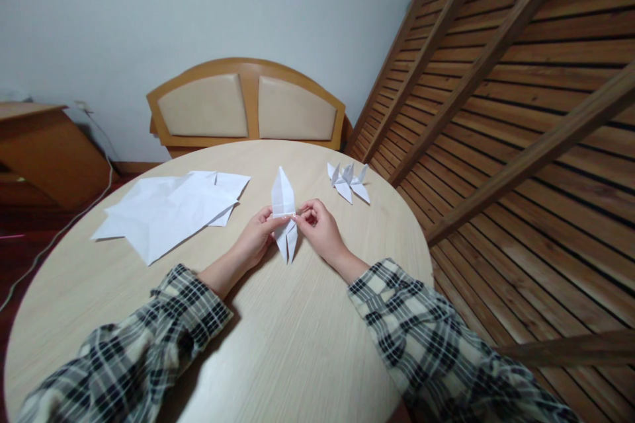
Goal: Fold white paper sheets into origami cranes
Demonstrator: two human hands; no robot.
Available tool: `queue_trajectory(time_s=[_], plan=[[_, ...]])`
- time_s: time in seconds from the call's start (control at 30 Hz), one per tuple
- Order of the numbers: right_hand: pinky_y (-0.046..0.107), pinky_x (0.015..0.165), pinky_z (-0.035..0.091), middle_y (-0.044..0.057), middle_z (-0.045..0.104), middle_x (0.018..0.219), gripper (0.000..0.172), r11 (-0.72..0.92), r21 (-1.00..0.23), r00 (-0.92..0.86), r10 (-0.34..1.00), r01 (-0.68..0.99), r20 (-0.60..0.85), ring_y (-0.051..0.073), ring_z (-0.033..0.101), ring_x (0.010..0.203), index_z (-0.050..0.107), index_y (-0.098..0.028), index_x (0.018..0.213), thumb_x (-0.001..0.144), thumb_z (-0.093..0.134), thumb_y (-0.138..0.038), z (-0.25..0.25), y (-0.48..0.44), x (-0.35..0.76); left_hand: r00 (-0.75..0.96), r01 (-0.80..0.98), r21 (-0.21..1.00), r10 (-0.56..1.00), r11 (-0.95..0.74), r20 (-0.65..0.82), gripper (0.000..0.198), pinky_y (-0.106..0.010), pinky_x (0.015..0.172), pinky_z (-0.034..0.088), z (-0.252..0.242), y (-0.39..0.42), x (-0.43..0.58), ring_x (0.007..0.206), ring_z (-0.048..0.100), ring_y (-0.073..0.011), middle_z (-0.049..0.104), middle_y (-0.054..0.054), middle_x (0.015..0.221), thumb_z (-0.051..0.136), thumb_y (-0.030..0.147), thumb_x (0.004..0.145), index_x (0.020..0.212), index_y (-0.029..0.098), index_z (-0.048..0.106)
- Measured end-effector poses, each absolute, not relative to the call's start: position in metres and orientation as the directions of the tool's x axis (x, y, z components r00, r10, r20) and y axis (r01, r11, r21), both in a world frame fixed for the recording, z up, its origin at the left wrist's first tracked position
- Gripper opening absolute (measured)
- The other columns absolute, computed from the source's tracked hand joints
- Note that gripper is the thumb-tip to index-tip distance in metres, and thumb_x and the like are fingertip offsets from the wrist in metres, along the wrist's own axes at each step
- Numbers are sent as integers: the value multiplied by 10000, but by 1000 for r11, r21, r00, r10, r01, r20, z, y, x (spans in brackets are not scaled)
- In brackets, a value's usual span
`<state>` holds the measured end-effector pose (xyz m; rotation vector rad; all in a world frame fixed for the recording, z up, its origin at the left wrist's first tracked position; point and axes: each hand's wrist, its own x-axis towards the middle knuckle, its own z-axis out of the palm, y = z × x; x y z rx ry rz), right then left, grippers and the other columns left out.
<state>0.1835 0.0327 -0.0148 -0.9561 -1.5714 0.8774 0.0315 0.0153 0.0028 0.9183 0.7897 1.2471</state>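
Observation:
A white folded paper piece (283, 195) is held above the middle of the round table, one pointed flap upward and two narrow points toward me. My left hand (258, 234) pinches its left edge, thumb laid across the middle crease. From the other side, my right hand (320, 228) grips the same crease between thumb and fingers, the other fingers curled. The paper's underside and some fingertips are hidden. Beyond my right hand, several folded paper cranes (348, 181) stand close together on the table.
White paper sheets (173, 208) lie overlapping on the left of the round table (307, 344). Behind it stands a wooden headboard (252, 106) with cream panels. A slatted wooden frame (496, 119) leans at the right. A cable (94, 201) runs down past a wooden desk (44, 152).

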Motion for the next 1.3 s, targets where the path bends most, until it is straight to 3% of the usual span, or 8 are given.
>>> queue_trajectory(time_s=[0.27,0.6,0.83,0.97,1.1,1.3], plan=[[260,561,402,-34,526,652,197,403,-896,-199,908,186,368,129,517,598,523,-209,815,850,586,-393,-13,30,182,123,-380,923,992,60,-15,235,-256,614,449,-5,18,31,653,615,-147,699,-56,771,788,242,720,867,133,641],[242,433,302,-39,435,505,515,275,-945,-203,950,175,239,105,403,469,455,-210,618,848,496,-669,-19,35,182,215,-273,960,976,67,-7,252,-270,548,430,-7,13,31,582,611,-161,674,-45,683,802,261,696,818,166,604],[254,501,370,-12,486,603,530,325,-938,-236,927,120,291,127,447,563,514,-202,687,856,445,-699,-20,36,182,231,-219,975,973,46,6,270,-268,574,414,-4,13,32,610,580,-154,667,-42,730,800,283,662,859,157,664],[263,542,379,-20,453,603,536,327,-940,-225,928,102,298,130,432,573,477,-212,678,850,435,-718,-15,32,182,291,-161,987,956,22,26,285,-267,555,389,-3,12,33,595,549,-155,659,-39,706,750,424,728,806,155,699],[265,543,358,-31,410,584,543,310,-948,-213,933,72,289,128,397,561,448,-218,656,841,445,-728,-12,31,183,324,-84,996,946,10,18,452,-273,518,350,-5,11,32,526,490,-151,626,-33,603,631,596,798,678,164,689],[264,489,296,-46,371,515,564,239,-971,-214,950,25,228,117,359,505,413,-223,592,789,508,-742,-14,34,184,350,25,999,936,-43,31,520,-269,498,324,-5,10,32,497,446,-137,598,-29,573,576,650,802,648,161,663]])
